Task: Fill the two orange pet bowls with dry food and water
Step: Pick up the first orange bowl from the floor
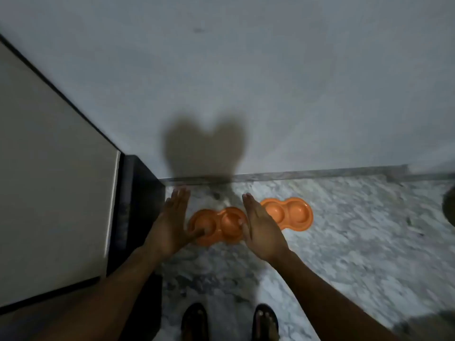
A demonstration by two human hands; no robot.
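Note:
Two orange double pet bowls lie on the marbled floor near the wall. The nearer bowl [219,223] sits between my hands; both of its wells look empty. The second bowl [289,212] lies to the right and slightly farther back, also empty-looking. My left hand [172,222] is stretched flat, fingers together, at the left end of the nearer bowl, its thumb over the left well. My right hand [261,227] is flat at the bowl's right end, thumb by the right well. Neither hand holds anything. No food or water container is in view.
A pale cabinet side [49,168] with a dark edge stands on the left. A grey wall [246,82] with a skirting strip [320,174] rises just behind the bowls. My sandalled feet [229,321] are at the bottom. A dark object [449,207] shows at the right edge.

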